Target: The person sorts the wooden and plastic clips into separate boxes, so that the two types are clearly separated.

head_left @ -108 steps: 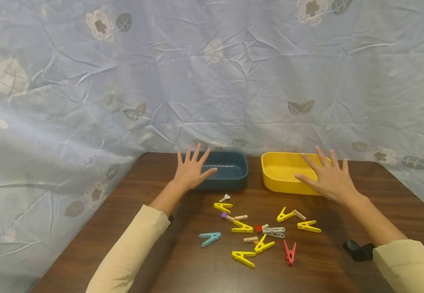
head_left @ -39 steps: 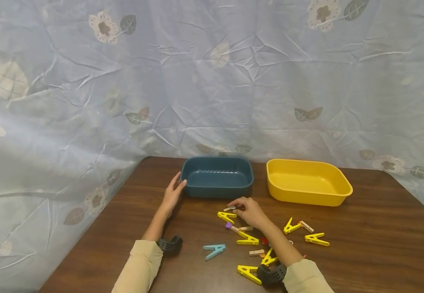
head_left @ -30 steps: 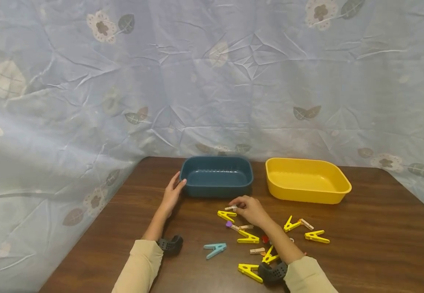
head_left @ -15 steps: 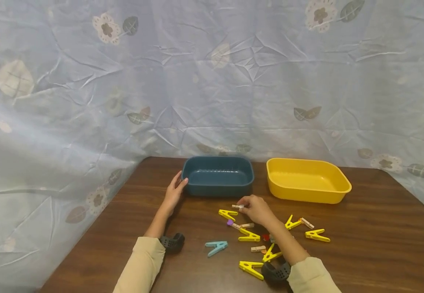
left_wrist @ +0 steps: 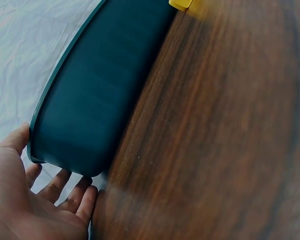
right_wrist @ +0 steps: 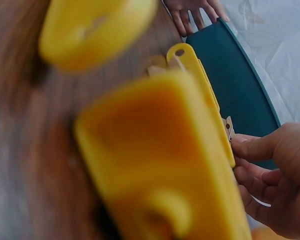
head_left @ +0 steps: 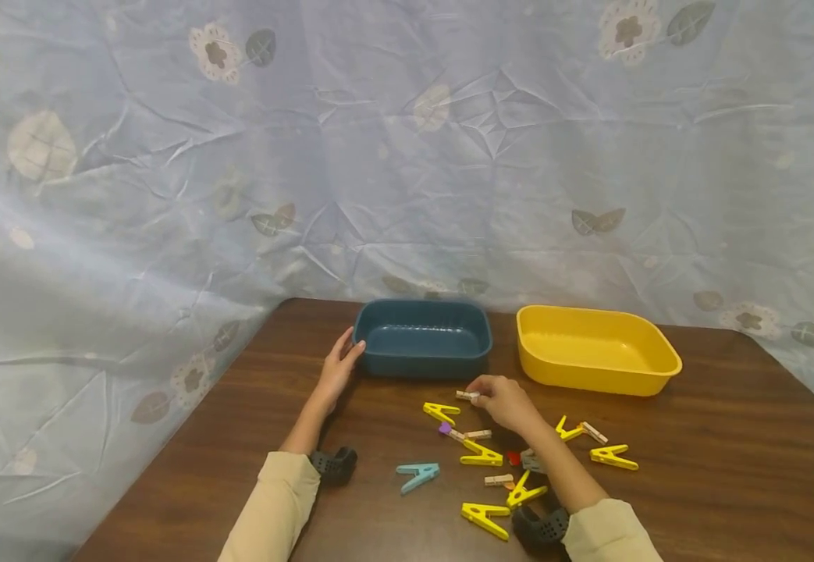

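Observation:
My right hand point(head_left: 506, 402) pinches a small wooden clothespin point(head_left: 467, 395) between thumb and fingertips, just in front of the dark blue bin point(head_left: 424, 365). The right wrist view shows the clothespin's point(right_wrist: 228, 127) end at the fingertips; the rest is hidden by the fingers and a yellow clip. At the bin's left end, my left hand point(head_left: 335, 375) touches the outer wall. In the left wrist view the thumb lies at the bin's rim and the loosely extended fingers rest along its end. A yellow plastic clothespin point(head_left: 442, 412) lies on the table near the right hand.
A yellow bin point(head_left: 592, 376) stands right of the blue one. Several yellow clothespins point(head_left: 482, 454), small wooden clothespins point(head_left: 499, 480), a light blue clothespin point(head_left: 417, 474) and a grey one point(head_left: 531, 462), partly behind the right arm, lie on the brown table point(head_left: 238, 437). A patterned cloth point(head_left: 407, 156) hangs behind.
The right hand has come from above the yellow bin to the small wooden clothespin and shifted it slightly right. The left hand has come down to the blue bin's left end and stays there.

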### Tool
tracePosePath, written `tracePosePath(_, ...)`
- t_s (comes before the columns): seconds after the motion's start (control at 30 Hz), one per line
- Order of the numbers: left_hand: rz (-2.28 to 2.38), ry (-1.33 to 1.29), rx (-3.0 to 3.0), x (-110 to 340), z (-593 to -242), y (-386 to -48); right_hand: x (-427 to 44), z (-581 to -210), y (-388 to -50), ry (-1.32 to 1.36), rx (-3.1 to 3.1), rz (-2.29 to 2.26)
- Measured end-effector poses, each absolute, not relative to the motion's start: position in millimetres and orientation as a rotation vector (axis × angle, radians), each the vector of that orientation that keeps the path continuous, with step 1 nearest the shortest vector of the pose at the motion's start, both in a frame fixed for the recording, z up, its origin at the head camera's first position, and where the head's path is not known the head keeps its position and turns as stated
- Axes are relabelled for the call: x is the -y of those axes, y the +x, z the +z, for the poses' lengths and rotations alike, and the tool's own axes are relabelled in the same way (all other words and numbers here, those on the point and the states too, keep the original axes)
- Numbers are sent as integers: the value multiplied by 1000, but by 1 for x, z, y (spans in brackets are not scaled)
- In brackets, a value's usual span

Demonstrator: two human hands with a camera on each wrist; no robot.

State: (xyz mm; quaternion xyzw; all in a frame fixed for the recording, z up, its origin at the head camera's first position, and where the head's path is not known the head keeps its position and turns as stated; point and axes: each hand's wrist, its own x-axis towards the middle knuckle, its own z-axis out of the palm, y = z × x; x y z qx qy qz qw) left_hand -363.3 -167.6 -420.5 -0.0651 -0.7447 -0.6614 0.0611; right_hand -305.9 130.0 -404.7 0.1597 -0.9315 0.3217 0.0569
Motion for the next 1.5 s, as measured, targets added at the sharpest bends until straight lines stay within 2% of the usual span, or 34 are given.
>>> tracePosePath(0.3, -2014, -188, 2226, 167, -418, -364, -140, -395, -307, 567, 2788, 936)
tracePosePath(0.53, -2058, -210, 2219, 161, -394, -340, -146, -377, -305, 624, 2799, 929)
tracePosePath(1.0, -1977, -174, 2237, 167, -423, -364, -149, -362, -307, 577, 2807, 921)
tracePosePath(1.5, -2010, -176, 2238, 169, -424, -368, -147, -335, -317, 589, 2767, 860)
